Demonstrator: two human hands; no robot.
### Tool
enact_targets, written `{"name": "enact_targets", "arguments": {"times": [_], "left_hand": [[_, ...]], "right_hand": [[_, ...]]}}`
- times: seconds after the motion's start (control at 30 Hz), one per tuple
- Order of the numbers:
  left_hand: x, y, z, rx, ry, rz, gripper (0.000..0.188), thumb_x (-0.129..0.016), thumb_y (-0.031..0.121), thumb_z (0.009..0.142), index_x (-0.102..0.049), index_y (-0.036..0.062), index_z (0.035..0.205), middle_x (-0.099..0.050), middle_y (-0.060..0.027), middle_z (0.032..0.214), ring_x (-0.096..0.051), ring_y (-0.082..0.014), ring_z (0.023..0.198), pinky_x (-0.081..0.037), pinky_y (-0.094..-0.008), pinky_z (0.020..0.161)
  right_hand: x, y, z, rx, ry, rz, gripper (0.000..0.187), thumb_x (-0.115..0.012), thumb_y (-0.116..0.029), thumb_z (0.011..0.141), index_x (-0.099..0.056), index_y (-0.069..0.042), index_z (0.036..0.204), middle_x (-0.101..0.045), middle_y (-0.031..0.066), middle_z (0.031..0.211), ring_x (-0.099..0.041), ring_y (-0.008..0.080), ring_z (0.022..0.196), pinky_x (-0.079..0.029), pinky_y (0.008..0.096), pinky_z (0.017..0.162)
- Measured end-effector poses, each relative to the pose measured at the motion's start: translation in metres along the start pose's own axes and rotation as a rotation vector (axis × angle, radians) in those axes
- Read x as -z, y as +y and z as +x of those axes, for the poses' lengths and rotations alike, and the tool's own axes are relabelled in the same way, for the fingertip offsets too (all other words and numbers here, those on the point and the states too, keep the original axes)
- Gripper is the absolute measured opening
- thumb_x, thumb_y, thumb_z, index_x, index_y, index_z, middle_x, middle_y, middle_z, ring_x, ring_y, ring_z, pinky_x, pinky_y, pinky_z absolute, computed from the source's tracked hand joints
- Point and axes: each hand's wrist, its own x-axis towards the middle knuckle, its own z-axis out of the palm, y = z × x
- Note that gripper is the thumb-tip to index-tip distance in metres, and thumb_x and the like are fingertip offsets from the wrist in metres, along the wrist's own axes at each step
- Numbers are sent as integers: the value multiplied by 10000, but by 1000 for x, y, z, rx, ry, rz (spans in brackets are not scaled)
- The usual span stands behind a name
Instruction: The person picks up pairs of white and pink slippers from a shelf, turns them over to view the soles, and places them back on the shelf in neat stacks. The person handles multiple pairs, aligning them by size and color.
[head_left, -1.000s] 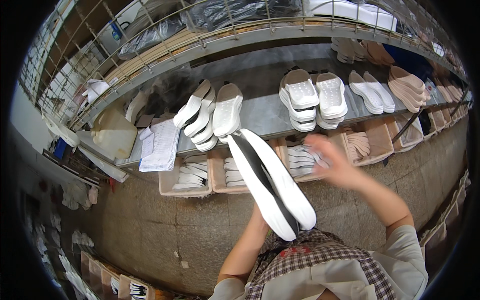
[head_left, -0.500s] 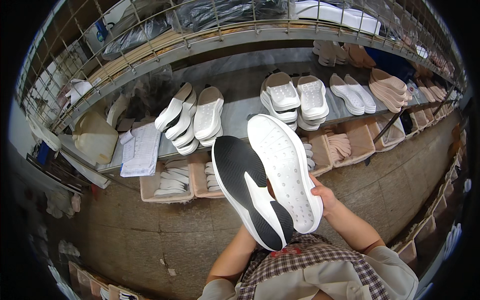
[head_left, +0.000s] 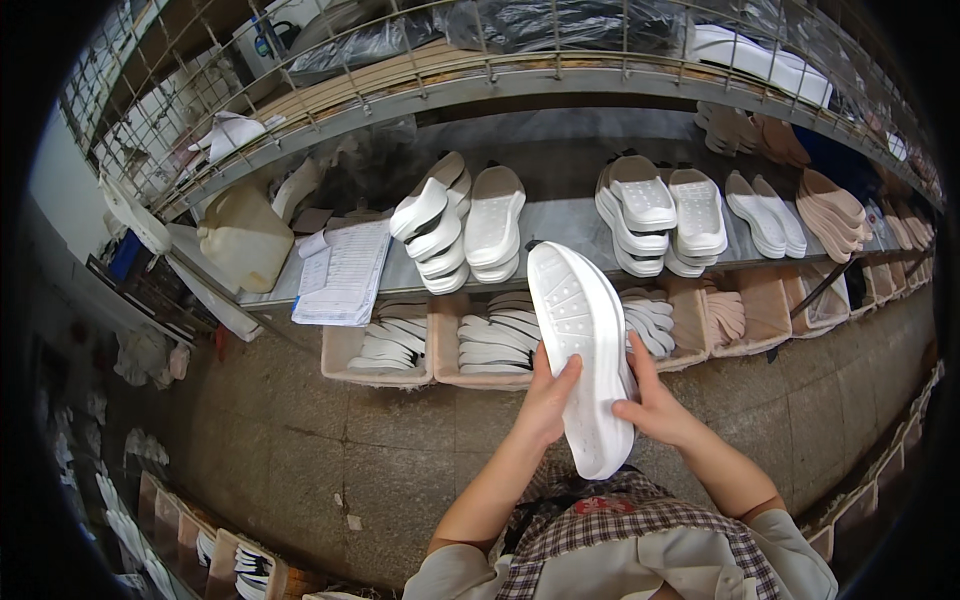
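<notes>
In front of my body is a white shoe sole [head_left: 573,310] with its dimpled inner side facing up and its toe end pointing at the shelf. A second white edge shows along its right side, as if another sole lies under it. My left hand [head_left: 545,398] grips the left edge, thumb on the inner face. My right hand [head_left: 658,402] is closed on the right edge. Both hands' fingers are partly hidden beneath. Beyond the toe, the grey shelf [head_left: 560,225] bears stacked white soles [head_left: 495,215] on the left and more white soles [head_left: 640,205] on the right.
Pink bins [head_left: 385,378] with white soles stand under the shelf. Paper sheets [head_left: 345,270] and a yellowish jug [head_left: 245,240] are at the left. Wire mesh [head_left: 480,50] fronts the upper shelf. Beige soles [head_left: 832,215] lie at the far right. More bins [head_left: 235,565] stand behind at lower left.
The two soles were held side by side, one showing its black underside. Now they appear stacked, no black tread face showing, and my left hand has come into sight. The view has shifted left.
</notes>
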Motion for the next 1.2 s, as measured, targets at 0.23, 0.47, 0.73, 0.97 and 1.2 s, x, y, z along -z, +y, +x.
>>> {"name": "enact_targets", "arguments": {"times": [0.23,0.47,0.73,0.97,1.2], "left_hand": [[13,61,-6,-54,-42,53,657,-495,186,971,-95,79,1481,-343,-168,1408,-353,-237,1288,-310,-365,1047],[76,86,-22,-187,206,182,400,-504,196,965,-391,69,1328,-524,-142,1256,-499,-250,1176,-418,-390,940],[144,58,-58,-47,321,72,244,-548,150,938,-518,61,1163,-613,-87,1071,-600,-194,968,-469,-326,825],[164,49,-65,24,428,36,211,-557,146,929,-541,78,1127,-613,-59,1028,-597,-178,937,-470,-306,801],[151,21,-53,155,169,179,229,-561,168,936,-541,86,1149,-609,-56,1058,-586,-159,962,-458,-283,822]], "right_hand": [[-8,-16,67,-124,41,621,838,-587,-114,771,-115,-36,1459,-439,215,1336,-518,321,1177,-463,415,973],[2,-57,222,-205,-55,832,560,-531,-371,860,-474,9,1268,-593,166,1189,-595,282,1071,-450,407,966],[-30,-61,343,-403,-32,616,507,-527,-449,863,-586,-63,1186,-632,99,1166,-593,257,1078,-412,411,988],[-43,-48,356,-424,101,423,549,-451,-541,887,-613,-99,1171,-626,60,1182,-549,226,1099,-406,371,967],[-34,-54,331,-377,364,161,932,-457,-710,799,-274,-69,1450,-220,146,1516,-273,322,1329,-180,474,1091]]}}
